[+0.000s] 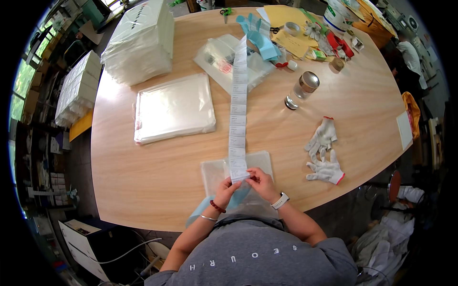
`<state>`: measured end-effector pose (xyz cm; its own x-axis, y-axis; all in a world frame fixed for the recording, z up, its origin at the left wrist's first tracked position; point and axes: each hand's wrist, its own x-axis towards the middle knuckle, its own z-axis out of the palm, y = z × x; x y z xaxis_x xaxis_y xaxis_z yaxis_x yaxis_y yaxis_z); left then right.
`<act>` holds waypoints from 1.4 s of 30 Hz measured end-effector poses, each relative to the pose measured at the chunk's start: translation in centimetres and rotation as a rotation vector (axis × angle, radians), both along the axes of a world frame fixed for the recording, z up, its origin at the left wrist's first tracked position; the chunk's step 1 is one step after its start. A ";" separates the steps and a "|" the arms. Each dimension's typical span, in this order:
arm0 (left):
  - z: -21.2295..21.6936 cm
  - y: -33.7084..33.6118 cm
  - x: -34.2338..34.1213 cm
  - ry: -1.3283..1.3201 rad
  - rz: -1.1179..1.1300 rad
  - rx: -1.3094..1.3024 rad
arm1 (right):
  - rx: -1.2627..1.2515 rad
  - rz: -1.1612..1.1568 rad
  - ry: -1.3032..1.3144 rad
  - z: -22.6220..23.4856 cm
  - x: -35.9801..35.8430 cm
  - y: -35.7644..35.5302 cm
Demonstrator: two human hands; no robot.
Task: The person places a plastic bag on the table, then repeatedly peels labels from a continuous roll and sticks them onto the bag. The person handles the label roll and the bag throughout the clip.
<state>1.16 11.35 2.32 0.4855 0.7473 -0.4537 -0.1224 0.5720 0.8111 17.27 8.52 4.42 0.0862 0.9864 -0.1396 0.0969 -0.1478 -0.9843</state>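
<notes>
One gray shirt has six white letters. The left hand and right hand pinch the near end of one long label strip, print too small to read, over a bag. Two gloves and one bottle are to the right.

You, at six o'clock of table: one left hand, one right hand, one label strip. Two gloves at four o'clock, one bottle at two, one bucket at one, one pair of scissors at twelve, one tall stack at ten.
</notes>
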 end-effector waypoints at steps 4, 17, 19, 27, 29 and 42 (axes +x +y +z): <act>-1.1 0.9 0.1 -0.151 0.145 -0.322 | 0.096 0.026 -0.222 0.0 0.1 -0.3; -0.9 0.5 1.1 -0.020 0.494 -0.384 | -0.001 -0.170 -0.239 0.5 3.4 -1.8; -2.9 0.2 -0.2 -0.022 0.417 -0.352 | -0.007 -0.232 -0.273 -0.9 4.3 -0.1; -2.2 0.0 -0.1 -0.010 0.412 -0.349 | 0.013 -0.197 -0.313 -3.1 4.9 2.3; -2.1 0.0 -0.1 -0.014 0.407 -0.348 | 0.018 -0.198 -0.319 -3.6 4.8 2.4; -4.0 -0.5 -0.9 0.018 0.391 -0.290 | 0.062 -0.063 -0.635 -2.7 6.6 4.7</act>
<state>0.26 10.85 -1.70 0.1841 0.7136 -0.6759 -0.3606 0.6887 0.6290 23.90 13.22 1.69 0.1910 0.9815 0.0150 0.6572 -0.1165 -0.7447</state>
